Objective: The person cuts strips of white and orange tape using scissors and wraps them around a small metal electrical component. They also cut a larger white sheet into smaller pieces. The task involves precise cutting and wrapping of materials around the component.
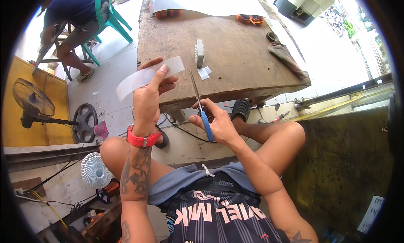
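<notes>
Left hand (152,85): grips 1 white strip (135,80) between thumb and fingers, near left side of wooden table (244,54) | Right hand (219,123): grips blue-handled scissors (205,120), blades pointing away from body | Small white pieces (204,73): on table, near grey block (200,54)

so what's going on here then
A seated person is holding a whitish, see-through strip in the left hand and blue-handled scissors in the right hand. The scissors point away from the body, their tips near the strip's right end but apart from it. On the wooden table just ahead, small white pieces lie beside a grey block.
</notes>
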Motion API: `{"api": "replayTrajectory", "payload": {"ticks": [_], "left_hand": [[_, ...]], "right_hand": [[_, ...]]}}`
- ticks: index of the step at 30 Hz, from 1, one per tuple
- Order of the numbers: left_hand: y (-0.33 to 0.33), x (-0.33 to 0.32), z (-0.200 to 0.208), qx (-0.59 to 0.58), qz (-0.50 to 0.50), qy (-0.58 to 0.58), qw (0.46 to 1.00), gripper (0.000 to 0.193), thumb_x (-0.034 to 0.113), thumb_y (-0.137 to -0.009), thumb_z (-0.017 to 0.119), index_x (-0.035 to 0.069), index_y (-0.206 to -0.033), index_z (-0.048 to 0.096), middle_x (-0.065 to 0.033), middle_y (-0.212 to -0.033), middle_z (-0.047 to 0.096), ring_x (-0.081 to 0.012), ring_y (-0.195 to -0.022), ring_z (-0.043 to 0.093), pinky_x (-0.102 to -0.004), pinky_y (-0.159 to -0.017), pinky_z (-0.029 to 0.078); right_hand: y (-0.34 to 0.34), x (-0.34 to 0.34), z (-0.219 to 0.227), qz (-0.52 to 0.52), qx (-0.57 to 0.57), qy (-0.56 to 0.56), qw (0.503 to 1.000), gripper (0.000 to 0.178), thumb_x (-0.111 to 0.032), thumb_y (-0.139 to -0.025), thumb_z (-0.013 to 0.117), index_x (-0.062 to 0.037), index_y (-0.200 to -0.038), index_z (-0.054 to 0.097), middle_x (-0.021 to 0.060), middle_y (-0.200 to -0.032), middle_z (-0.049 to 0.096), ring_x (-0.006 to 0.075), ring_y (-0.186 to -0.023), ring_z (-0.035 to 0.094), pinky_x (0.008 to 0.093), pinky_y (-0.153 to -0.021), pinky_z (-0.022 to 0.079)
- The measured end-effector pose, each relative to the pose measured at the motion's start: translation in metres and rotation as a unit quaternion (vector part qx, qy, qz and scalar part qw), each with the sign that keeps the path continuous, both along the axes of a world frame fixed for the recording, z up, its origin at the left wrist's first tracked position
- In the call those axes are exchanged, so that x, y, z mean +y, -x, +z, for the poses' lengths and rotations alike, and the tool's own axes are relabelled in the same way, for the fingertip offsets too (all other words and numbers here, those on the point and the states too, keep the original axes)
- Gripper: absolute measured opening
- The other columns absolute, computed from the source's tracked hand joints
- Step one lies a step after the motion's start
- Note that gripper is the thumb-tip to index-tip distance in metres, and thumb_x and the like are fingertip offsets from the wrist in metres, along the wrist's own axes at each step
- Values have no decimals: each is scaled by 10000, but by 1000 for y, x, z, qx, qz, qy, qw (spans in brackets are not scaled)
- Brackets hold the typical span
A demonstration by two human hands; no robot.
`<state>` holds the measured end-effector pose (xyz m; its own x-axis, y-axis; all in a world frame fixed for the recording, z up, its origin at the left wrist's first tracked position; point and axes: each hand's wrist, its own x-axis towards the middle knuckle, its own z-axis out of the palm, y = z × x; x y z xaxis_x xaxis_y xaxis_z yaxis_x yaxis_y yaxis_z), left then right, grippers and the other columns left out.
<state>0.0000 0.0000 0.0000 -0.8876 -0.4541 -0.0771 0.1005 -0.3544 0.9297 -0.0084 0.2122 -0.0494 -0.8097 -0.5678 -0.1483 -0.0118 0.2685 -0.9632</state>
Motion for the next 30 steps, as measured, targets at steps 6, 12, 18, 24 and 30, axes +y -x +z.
{"api": "replayTrajectory", "payload": {"ticks": [6,12,18,24,30], "left_hand": [[0,3,-5,6,-6,30,1000,319,99,-1001,727,10,-1291,629,-146,-1130,727,-213,-984,759,-302,-869,646],[0,9,-13,0,-20,19,1000,296,85,-1005,718,12,-1279,634,-147,-1138,725,-209,-992,754,-314,-888,648],[0,13,-13,-2,-23,21,1000,295,80,-1007,715,7,-1279,627,-148,-1147,721,-209,-996,751,-317,-894,647],[-1,14,-12,-5,-23,14,1000,293,80,-1008,712,6,-1277,624,-151,-1145,721,-209,-994,751,-315,-901,644],[-2,16,-11,-12,-24,16,1000,295,80,-1009,710,10,-1282,623,-146,-1138,722,-206,-996,750,-311,-903,643]], "right_hand": [[-2,-17,5,14,-4,26,1000,536,-445,-920,827,-26,-1196,637,29,-889,681,74,-808,600,250,-722,489],[2,-19,4,-1,-11,42,999,552,-455,-903,838,-7,-1169,655,43,-863,688,86,-793,599,259,-707,490],[3,-15,6,2,-23,38,999,567,-472,-913,825,-13,-1195,649,62,-922,706,103,-836,633,260,-745,508],[2,-17,5,-9,-19,59,998,561,-463,-908,832,-3,-1175,655,50,-882,696,92,-802,613,260,-715,498],[1,-18,2,-15,-33,80,996,514,-421,-911,838,1,-1142,658,36,-827,685,77,-742,588,259,-658,479]]}}
